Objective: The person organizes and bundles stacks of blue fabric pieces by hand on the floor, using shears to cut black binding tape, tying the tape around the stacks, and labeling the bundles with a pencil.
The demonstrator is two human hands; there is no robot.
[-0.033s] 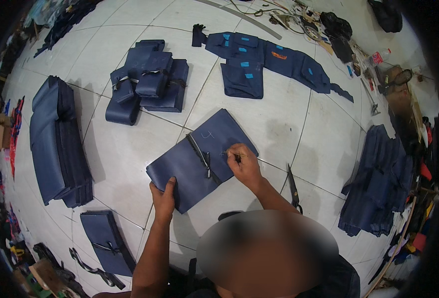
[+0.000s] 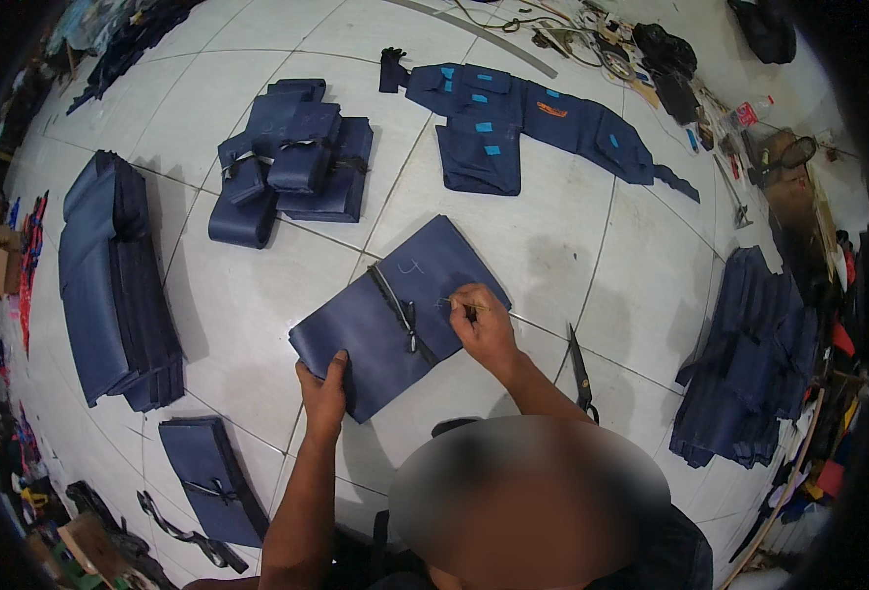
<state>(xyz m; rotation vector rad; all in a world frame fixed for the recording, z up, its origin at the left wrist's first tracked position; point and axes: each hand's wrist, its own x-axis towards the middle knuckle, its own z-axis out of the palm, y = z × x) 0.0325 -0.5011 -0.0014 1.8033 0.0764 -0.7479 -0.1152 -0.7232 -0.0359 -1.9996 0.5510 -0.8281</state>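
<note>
A bundle of folded dark blue fabric [image 2: 380, 339] lies tilted on the floor before me, tied across its middle with a dark strip [image 2: 395, 303] knotted near the lower side. Pale hand-drawn marks show on its top face. At its near left corner, my left hand [image 2: 324, 393] grips the edge, thumb on top, the other fingers partly hidden. My right hand [image 2: 484, 324] rests on the bundle's right part, fingers pinched round a thin yellowish writing stick [image 2: 452, 300] whose tip touches the cloth beside a pale mark. Black-handled scissors [image 2: 580, 372] lie right of the bundle.
Tied blue bundles [image 2: 302, 147] are piled beyond. Tall fabric stacks stand at left [image 2: 115, 285] and right [image 2: 749, 364]. A smaller tied bundle [image 2: 213, 472] lies near left, beside a dark strap [image 2: 189, 536]. A blue pocketed piece with light-blue tabs [image 2: 562, 123] is spread at the far side.
The pale mark by my right fingertips shows a little more line, and the writing stick's tip has shifted slightly. My left hand and the bundle have stayed in place.
</note>
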